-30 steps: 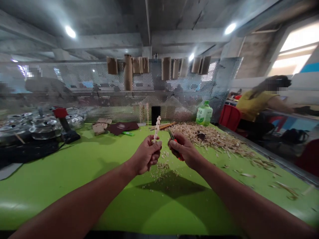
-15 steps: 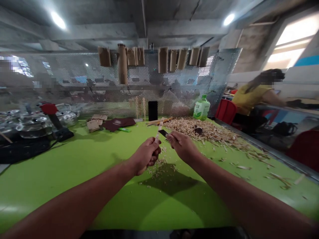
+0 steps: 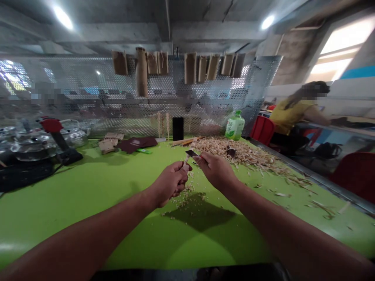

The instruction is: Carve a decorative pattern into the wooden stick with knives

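Note:
My left hand [image 3: 171,182] is closed round the lower end of a slim, pale wooden stick [image 3: 186,159], which points up and away from me. Its lower part is hidden inside my fist. Pinched in my right hand [image 3: 216,168] is a knife with a short, dark, flat blade [image 3: 191,153]; the fingers cover its handle. The blade lies across the stick, just above my left thumb, and appears to touch it. Small wood chips [image 3: 190,199] are scattered on the green tabletop [image 3: 117,218] under my hands.
A heap of shavings [image 3: 252,154] spreads at the back right, near a green tea bottle [image 3: 234,125]. A black phone-like slab [image 3: 177,128] stands beside carved sticks [image 3: 168,127]. Sandpaper pieces [image 3: 137,144] and a red-topped black tool [image 3: 60,136] lie left. A person in yellow [image 3: 288,115] sits at right.
The blade has shifted slightly left and now crosses the stick, where before it was beside it. My right hand moved with it, and the whole view shifted a little.

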Demonstrator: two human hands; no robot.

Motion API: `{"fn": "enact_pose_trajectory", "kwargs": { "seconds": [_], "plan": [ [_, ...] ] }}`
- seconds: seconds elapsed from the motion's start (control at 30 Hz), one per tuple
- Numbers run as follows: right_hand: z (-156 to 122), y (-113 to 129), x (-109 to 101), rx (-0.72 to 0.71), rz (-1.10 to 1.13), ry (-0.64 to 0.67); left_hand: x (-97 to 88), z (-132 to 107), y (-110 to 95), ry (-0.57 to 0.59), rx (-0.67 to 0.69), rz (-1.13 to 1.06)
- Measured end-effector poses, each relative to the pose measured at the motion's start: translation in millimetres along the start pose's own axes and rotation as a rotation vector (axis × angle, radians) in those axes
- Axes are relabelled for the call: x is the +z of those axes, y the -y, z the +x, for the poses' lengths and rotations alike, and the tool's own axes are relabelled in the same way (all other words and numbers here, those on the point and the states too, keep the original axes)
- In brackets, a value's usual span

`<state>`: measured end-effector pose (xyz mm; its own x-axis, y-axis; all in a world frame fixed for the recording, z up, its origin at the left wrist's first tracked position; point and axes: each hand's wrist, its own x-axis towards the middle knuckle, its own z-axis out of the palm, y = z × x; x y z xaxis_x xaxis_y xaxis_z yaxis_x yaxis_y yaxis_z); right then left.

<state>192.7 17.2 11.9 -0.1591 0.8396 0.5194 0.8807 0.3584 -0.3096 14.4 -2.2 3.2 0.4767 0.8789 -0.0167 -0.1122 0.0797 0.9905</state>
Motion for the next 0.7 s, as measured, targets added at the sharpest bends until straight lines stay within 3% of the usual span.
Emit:
{"fn": "enact_pose_trajectory", "kwargs": {
  "seconds": [0.7],
  "plan": [
    [3.4,0.9,6.6,0.041,0.065,0.163,2.3,-2.8,6.4,-0.160,0.024,0.238]
  ]
}}
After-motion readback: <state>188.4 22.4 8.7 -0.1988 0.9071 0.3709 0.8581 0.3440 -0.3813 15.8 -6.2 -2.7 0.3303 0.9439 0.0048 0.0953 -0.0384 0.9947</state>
